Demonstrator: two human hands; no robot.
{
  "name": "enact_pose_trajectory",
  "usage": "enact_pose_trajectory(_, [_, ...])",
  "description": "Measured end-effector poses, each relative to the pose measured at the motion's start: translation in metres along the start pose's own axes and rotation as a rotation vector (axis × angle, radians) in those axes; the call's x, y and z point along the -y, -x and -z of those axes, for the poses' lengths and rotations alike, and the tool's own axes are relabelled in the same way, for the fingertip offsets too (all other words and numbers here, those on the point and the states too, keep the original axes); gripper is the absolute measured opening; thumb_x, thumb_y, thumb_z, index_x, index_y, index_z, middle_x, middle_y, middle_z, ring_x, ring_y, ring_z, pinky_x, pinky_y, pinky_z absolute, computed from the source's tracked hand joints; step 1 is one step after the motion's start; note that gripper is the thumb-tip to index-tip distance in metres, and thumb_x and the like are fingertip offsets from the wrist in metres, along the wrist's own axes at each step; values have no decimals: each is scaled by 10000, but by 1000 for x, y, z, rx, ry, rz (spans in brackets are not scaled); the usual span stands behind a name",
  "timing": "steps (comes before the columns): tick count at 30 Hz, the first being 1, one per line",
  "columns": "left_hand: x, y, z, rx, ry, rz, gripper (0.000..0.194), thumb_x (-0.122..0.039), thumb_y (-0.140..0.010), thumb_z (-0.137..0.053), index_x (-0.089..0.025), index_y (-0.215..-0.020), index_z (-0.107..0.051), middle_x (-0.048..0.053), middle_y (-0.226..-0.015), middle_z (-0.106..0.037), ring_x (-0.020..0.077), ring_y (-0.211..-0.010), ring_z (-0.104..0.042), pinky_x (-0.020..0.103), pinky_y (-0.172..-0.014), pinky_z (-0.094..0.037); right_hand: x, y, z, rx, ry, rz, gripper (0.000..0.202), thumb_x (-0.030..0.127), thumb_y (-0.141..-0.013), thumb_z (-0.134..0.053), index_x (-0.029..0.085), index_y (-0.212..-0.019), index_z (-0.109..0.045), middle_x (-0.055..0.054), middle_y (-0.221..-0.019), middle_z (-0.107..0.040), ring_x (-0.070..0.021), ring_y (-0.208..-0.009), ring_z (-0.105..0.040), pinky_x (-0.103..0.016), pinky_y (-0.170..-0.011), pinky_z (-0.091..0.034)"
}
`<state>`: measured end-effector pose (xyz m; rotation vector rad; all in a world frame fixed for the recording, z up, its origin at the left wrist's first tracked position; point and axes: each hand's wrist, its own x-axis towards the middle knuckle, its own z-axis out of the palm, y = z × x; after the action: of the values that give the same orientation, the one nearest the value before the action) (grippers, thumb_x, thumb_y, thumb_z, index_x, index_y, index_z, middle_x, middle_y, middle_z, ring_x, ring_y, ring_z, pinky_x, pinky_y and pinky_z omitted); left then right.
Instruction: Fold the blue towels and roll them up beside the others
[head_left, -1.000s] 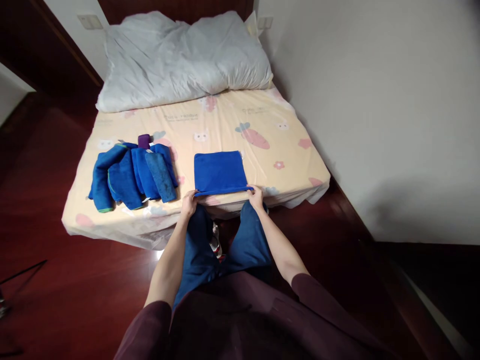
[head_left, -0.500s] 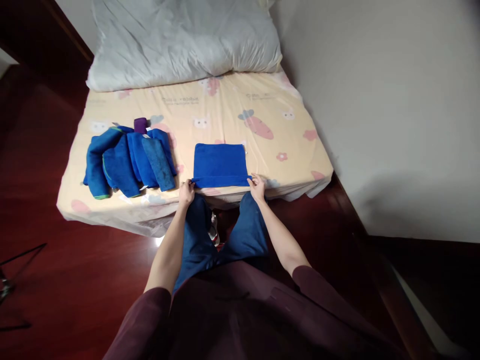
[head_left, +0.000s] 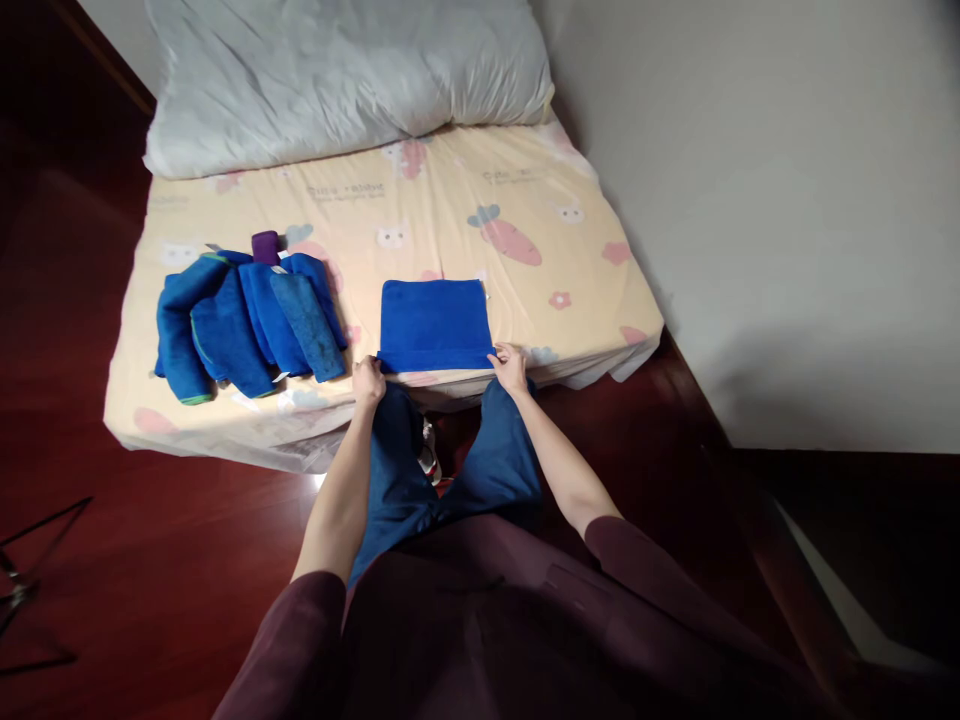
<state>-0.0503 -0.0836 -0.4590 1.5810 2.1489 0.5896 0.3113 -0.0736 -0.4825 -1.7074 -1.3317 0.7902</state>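
A blue towel [head_left: 435, 318] lies flat on the bed, with a narrow strip turned up along its near edge. My left hand [head_left: 368, 381] pinches the near left corner of that strip. At the near right corner, my right hand [head_left: 510, 369] has its thumb and finger closed on the cloth, the other fingers loosely bent. To the left of my left hand sits a group of rolled blue towels [head_left: 247, 325], some with green edging. A small purple roll [head_left: 265, 248] rests at the back of the group.
A yellow sheet [head_left: 420, 220] printed with carrots and rabbits covers the bed. Across its far end lies a pale, puffy quilt [head_left: 345, 85]. A light wall [head_left: 787, 200] runs along the right. Thin black stand legs [head_left: 30, 590] show on the dark red floor at the left.
The view has shifted slightly. Both hands keep their hold on the towel's near corners, and the turned-up strip looks about the same.
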Motion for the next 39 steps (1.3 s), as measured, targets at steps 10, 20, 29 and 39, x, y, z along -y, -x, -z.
enact_pose_trajectory(10, [-2,3,1,-112,-5,-119,311,-246,-932,-539,-183,-1216,-649,178,-1204,-698,363,-1227,-585,513,-1063,-492,7,7,11,-116,103,100,350,298,-910,-629,156,-1217,-721,-155,-1082,-784,-281,-1017,-742,-469,-1053,-561])
enact_pose_trajectory(20, [-1,0,-4,179,13,-456,539,-227,-827,-589,-130,-1351,-675,131,-1493,-625,289,-1483,-501,467,-1285,-381,13,24,16,200,250,499,445,244,-931,-631,200,-1368,-705,-97,-1447,-674,-260,-1380,-595,-464,-1238,-453])
enact_pose_trajectory(29, [-10,-7,-10,158,-35,-319,713,-34,-739,-538,-137,-1439,-623,110,-1545,-580,267,-1503,-479,437,-1278,-373,11,13,0,183,307,284,566,45,-856,-539,171,-1387,-690,-97,-1405,-694,-238,-1393,-565,-417,-1250,-447])
enact_pose_trajectory(39, [-19,-3,3,67,-32,-259,609,-6,-799,-446,-192,-1308,-723,87,-1472,-646,271,-1433,-525,471,-1220,-420,9,4,-3,68,237,162,500,16,-805,-513,189,-1201,-765,-115,-1269,-695,-249,-1273,-614,-412,-1211,-471])
